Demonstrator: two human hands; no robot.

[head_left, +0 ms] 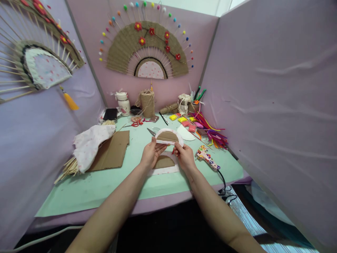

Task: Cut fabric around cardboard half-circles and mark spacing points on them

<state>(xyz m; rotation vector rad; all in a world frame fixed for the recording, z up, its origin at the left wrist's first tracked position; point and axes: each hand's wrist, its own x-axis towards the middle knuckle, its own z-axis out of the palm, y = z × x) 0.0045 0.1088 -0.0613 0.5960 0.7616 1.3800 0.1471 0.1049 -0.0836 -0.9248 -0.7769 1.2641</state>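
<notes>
Between my two hands is a cardboard half-circle (167, 136) edged with white cloth, raised a little above the table. My left hand (152, 153) grips its left end, thumb on top and fingers beneath. At the right end, my right hand (185, 154) pinches the cloth edge between thumb and fingers. Below, a second brown cardboard half-circle (163, 162) lies on a piece of white spotted cloth (168, 170), partly covered by my hands. Scissors (151, 131) show a blade just behind my left hand. A flower-patterned glue gun (207, 157) rests right of my right hand.
Left on the table (105, 191) lie a cardboard sheet (116, 149), sticks (68, 171) and spotted cloth (92, 142). Behind stand a twine roll (147, 103) and a white bottle (123, 104). Clay packets (182, 119) and pipe cleaners (214, 135) lie right. Decorated fans (118, 49) hang on the walls.
</notes>
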